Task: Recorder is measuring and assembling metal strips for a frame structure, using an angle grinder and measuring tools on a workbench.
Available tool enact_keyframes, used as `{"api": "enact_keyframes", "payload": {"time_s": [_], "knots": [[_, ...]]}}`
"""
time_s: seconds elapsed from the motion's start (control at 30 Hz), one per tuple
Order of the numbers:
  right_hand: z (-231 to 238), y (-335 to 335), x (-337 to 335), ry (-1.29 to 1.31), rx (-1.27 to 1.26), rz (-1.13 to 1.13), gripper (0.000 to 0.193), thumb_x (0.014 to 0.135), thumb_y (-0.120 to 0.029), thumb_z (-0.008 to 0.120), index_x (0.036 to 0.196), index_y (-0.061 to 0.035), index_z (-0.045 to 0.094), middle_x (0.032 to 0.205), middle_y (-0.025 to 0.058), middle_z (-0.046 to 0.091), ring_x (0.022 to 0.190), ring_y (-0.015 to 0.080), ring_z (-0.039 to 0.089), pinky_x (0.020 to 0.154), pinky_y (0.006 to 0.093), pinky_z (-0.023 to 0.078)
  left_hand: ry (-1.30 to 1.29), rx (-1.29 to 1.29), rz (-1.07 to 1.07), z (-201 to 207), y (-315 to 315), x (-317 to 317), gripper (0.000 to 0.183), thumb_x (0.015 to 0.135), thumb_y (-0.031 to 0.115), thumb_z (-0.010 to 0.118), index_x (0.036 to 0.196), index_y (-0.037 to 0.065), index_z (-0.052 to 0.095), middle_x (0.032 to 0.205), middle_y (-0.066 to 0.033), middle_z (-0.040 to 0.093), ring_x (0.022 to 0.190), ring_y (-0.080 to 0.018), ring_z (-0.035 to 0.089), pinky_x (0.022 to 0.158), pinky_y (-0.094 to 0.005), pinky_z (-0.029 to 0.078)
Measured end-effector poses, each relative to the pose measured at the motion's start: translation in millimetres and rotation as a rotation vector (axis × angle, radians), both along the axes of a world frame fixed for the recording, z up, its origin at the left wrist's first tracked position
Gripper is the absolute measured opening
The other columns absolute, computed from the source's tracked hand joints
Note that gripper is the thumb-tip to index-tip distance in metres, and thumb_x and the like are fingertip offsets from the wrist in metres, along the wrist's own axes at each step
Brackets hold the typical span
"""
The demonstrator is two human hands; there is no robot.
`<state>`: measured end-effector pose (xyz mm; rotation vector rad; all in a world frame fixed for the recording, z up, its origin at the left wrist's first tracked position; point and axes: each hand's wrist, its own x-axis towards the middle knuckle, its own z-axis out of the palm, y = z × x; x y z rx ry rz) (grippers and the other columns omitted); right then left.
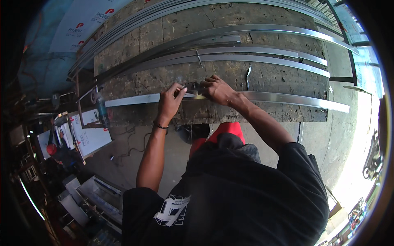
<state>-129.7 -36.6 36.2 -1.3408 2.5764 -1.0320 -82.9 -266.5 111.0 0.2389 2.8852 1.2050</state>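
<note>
A long, narrow metal bar (287, 98) lies crosswise near the front edge of the worktable, whitish toward the left and shiny toward the right. Both hands meet over its middle. My left hand (169, 103) has thumb and fingers pinched together, with a bracelet on its wrist. Just beside it, my right hand (217, 89) is closed, fingers curled down close to the bar. A small pale sliver (191, 94) shows between the two hands; what it is, and whether either hand grips it, I cannot make out.
More metal bars (262, 60) lie behind on the worn wooden worktable (287, 82), with further long strips (184, 9) along its far edge. A twisted silvery shred (248, 74) rests near the right hand. A bottle (101, 110) stands at the left edge.
</note>
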Motion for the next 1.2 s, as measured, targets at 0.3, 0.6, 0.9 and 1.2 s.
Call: {"api": "enact_keyframes", "payload": {"time_s": [0.3,0.6,0.9,1.2], "knots": [[-6,-43,-44,0.166,0.033,0.538,0.015,0.087,-0.017,0.062,0.099,-0.0102,0.067,0.103,0.0075,0.065,0.108,0.0250,0.061,0.096,0.0383,0.047,-0.171,0.276,0.507,4,-23,120,0.021,0.099,0.019,0.068,0.089,0.001,0.062,0.067,-0.0006,0.058,0.063,-0.0051,0.053,0.057,-0.0262,0.041],[0,-64,-68,0.264,0.010,0.835,0.009,0.088,-0.015,0.065,0.089,-0.0056,0.065,0.102,0.0098,0.063,0.104,0.0284,0.062,0.094,0.0386,0.051,-0.136,0.405,0.897,12,-25,199,0.019,0.100,0.016,0.066,0.090,0.001,0.061,0.068,-0.0002,0.059,0.063,-0.0057,0.053,0.059,-0.0254,0.042],[12,-69,-69,0.371,0.151,0.903,0.013,0.085,-0.013,0.065,0.093,-0.0032,0.062,0.097,0.0099,0.057,0.095,0.0270,0.059,0.090,0.0383,0.050,-0.132,0.556,1.037,8,-15,226,0.016,0.101,0.015,0.064,0.091,0.002,0.061,0.070,0.0002,0.058,0.066,-0.0051,0.053,0.062,-0.0232,0.041],[-1,-75,-72,0.360,0.165,0.838,0.018,0.084,-0.012,0.065,0.100,-0.0035,0.063,0.104,0.0101,0.059,0.101,0.0279,0.059,0.094,0.0382,0.050,-0.165,0.843,0.967,7,12,190,0.013,0.099,0.013,0.065,0.093,0.002,0.061,0.075,-0.0050,0.067,0.063,-0.0061,0.055,0.057,-0.0226,0.043]]}}
